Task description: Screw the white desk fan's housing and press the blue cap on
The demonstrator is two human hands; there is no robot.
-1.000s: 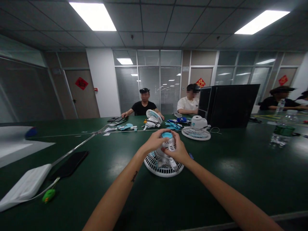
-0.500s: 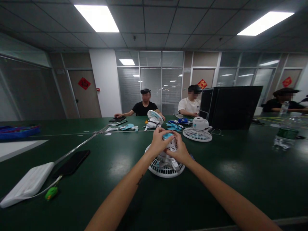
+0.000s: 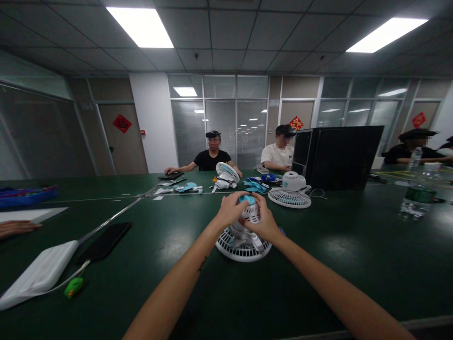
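One white fan (image 3: 244,238) lies grille-down on the table (image 3: 170,241) before me, my left hand (image 3: 230,211) and right hand (image 3: 265,223) curled around its housing (image 3: 252,216) and blue top (image 3: 247,199). Should their grip press unevenly, I judge the rounded plastic could slip or tip, perhaps nudging the second fan (image 3: 290,198) just beyond.

Bare forearms (image 3: 311,267) and bare hands (image 3: 264,219), a small dark tattoo-like mark (image 3: 202,263) on the left forearm's (image 3: 177,288) inner side
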